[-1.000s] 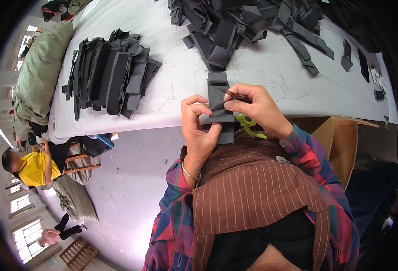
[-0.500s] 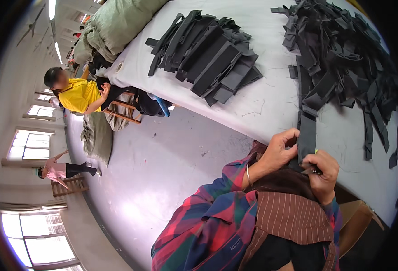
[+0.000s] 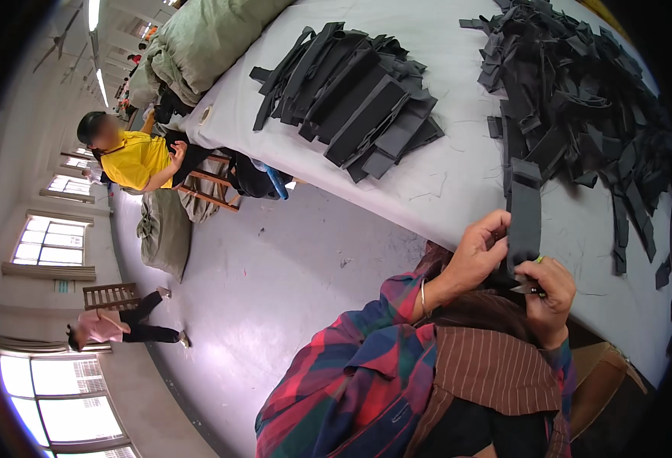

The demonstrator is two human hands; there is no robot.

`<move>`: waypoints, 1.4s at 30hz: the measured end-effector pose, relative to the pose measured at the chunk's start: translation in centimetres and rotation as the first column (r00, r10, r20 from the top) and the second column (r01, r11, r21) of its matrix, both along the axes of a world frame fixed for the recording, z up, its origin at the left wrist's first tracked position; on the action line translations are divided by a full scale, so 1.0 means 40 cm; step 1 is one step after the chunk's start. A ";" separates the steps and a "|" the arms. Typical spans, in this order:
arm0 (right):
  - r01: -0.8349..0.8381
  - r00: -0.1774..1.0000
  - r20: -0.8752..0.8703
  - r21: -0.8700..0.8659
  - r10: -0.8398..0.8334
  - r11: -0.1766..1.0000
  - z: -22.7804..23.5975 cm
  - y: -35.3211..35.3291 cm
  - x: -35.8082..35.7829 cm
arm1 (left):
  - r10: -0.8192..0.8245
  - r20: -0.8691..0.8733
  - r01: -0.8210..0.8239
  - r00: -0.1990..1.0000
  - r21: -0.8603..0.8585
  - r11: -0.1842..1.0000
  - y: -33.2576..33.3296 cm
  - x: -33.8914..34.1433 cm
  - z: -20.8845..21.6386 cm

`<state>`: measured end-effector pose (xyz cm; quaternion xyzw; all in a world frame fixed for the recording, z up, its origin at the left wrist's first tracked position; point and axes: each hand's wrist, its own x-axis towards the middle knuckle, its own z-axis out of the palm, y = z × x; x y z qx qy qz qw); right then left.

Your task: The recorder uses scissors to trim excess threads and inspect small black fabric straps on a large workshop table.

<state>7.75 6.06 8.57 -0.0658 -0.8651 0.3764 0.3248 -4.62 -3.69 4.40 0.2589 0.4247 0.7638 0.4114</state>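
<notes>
A dark grey fabric strip (image 3: 525, 221) lies lengthwise over the table's near edge, its far end close to the big heap. My left hand (image 3: 482, 252) pinches the left side of the strip between thumb and fingers. At the strip's near end, my right hand (image 3: 549, 294) is closed, thumb and forefinger against the cloth. Small thread snips (image 3: 525, 289) are tucked in that same hand; a pointed metal blade shows below the strip, and the palm hides most of the handle. A yellow-green bit shows by the forefinger.
The white-covered table (image 3: 458, 145) bears a row of stacked grey strips (image 3: 351, 95) and a tangled heap of strips (image 3: 572, 99). Large green sacks (image 3: 206, 46) lean at its far left. A cardboard box (image 3: 599, 374) stands at lower right. Two people (image 3: 134, 156) are across the floor.
The strip has shifted slightly, and its broad flat face now shows more fully between my hands. Both hands keep their grip. The person in pink has walked along the far wall.
</notes>
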 end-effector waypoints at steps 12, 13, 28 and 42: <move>0.120 0.993 0.014 -0.004 -0.120 0.993 -0.024 0.032 0.021 | -0.244 0.144 0.242 0.959 0.034 0.970 0.037 0.001 0.005; 0.101 0.994 0.050 -0.003 -0.100 0.995 -0.026 0.036 0.019 | -0.206 0.133 0.207 0.970 0.009 0.978 0.034 -0.006 0.012; 0.294 0.948 0.199 -0.250 -0.248 0.923 -0.026 0.089 0.093 | -0.152 -0.019 0.147 0.988 -0.150 0.978 0.029 -0.014 0.007; 0.423 0.896 0.098 0.107 -0.433 0.900 -0.030 0.077 0.053 | -0.156 0.091 0.168 0.984 -0.145 0.975 0.013 0.002 0.017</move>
